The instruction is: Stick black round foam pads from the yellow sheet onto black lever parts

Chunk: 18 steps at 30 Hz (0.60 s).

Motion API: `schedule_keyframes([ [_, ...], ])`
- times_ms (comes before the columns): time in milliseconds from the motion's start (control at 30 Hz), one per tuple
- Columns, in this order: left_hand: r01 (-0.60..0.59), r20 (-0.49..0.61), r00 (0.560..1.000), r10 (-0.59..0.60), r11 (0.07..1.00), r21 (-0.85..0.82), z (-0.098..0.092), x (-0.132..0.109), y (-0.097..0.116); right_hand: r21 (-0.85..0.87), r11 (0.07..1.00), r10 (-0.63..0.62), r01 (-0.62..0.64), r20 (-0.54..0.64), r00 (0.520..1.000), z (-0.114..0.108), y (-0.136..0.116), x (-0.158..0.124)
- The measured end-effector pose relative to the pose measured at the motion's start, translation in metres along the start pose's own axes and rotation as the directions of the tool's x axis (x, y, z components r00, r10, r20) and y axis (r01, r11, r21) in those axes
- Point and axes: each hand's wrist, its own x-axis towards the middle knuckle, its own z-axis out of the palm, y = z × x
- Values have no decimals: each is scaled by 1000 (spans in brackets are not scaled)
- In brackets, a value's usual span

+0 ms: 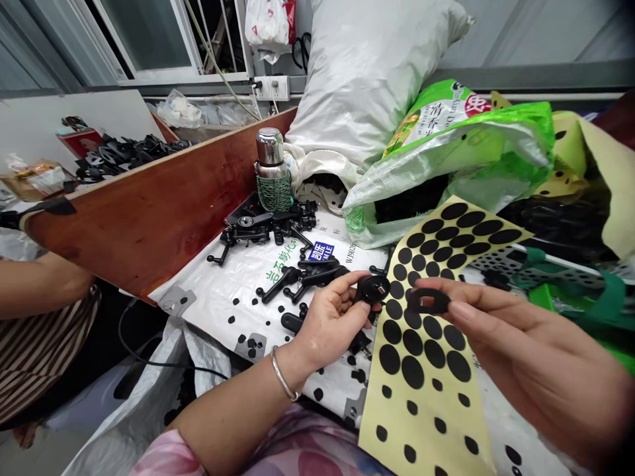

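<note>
My left hand [330,324], with a silver bangle at the wrist, is closed on a black plastic part whose round end [374,289] faces up. Between thumb and fingers, my right hand [520,344] pinches a black round sticker [414,302] with a hole in its middle. Below and between both hands lies a yellow backing sheet [417,423] bearing rows of black round stickers and several small black dots. The sticker and the plastic part are apart. More black plastic parts with crank-like handles [280,284] lie beyond my left hand.
A steel flask [271,168] in a green net stands against a reddish-brown board [163,205]. An open green-and-white bag [476,142] and a big white sack [367,66] are behind. At the left is another person's arm [47,284]. Small black discs dot the white work surface [218,291].
</note>
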Motion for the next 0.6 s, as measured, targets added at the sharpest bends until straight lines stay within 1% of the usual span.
schedule_keyframes([
  [33, 10, 21, 1000, -10, 1000, 21, 1, -1, -1, 73, 987, 135, -140, 74, 988, 0, -5, 1],
  [67, 20, 43, 999, -22, 999, 43, 1, -1, -1, 127, 957, 243, -259, 127, 962, 0, -10, 3],
  [100, 28, 64, 997, -32, 998, 65, 2, -2, -1, 163, 928, 313, -336, 152, 938, 1, -14, 4],
  [133, 33, 83, 996, -40, 996, 86, 3, -2, 0, 178, 912, 345, -370, 157, 926, 3, -18, 4],
  [233, 29, 132, 990, -48, 990, 141, 4, -3, 3, 187, 898, 370, -398, 167, 914, 6, -21, 6],
  [333, 13, 177, 983, -42, 987, 160, 4, -5, 4, 191, 887, 385, -420, 195, 902, 5, -17, 7],
  [467, -20, 218, 976, -22, 982, 189, 2, -6, 4, 184, 896, 361, -403, 227, 905, 2, -10, 10],
  [600, -21, 233, 972, -28, 978, 207, 3, -7, 3, 170, 909, 334, -381, 254, 908, 2, -6, 11],
])
